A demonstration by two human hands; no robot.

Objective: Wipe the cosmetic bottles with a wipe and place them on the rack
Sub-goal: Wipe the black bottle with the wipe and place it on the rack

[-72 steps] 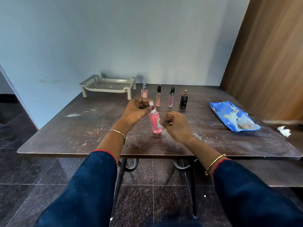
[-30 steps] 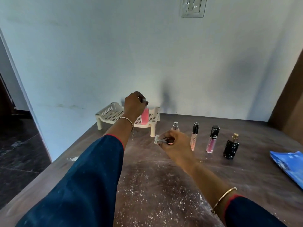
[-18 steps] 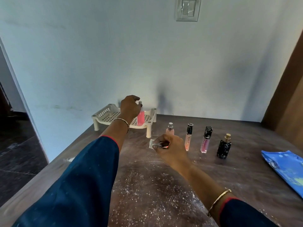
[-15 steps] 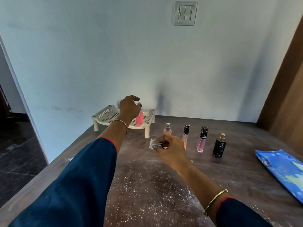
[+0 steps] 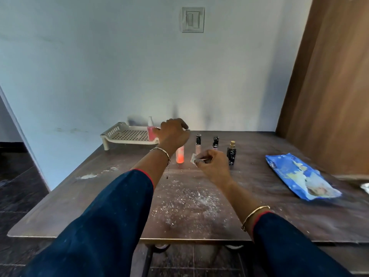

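A pink bottle (image 5: 151, 130) stands upright on the cream slotted rack (image 5: 123, 134) at the table's back left. My left hand (image 5: 174, 134) hovers just right of the rack with loosely curled fingers, holding nothing I can see. It hides the top of a small pink spray bottle (image 5: 180, 156) standing on the table; whether it touches that bottle cannot be told. My right hand (image 5: 212, 164) pinches a small crumpled wipe (image 5: 193, 158) in front of the bottle row. A black-capped gloss tube (image 5: 198, 143), a second black-capped tube (image 5: 215, 141) and a black gold-capped bottle (image 5: 231, 153) stand there.
A blue pack of wipes (image 5: 299, 175) lies at the right of the brown table (image 5: 119, 196). White powder is scattered over the table's middle. A wooden panel (image 5: 329, 86) rises at the right, and the wall is close behind the rack.
My left hand has let go of the pink bottle on the rack and moved right, over the small spray bottle. My right hand still pinches the wipe, now in front of the gloss tube.
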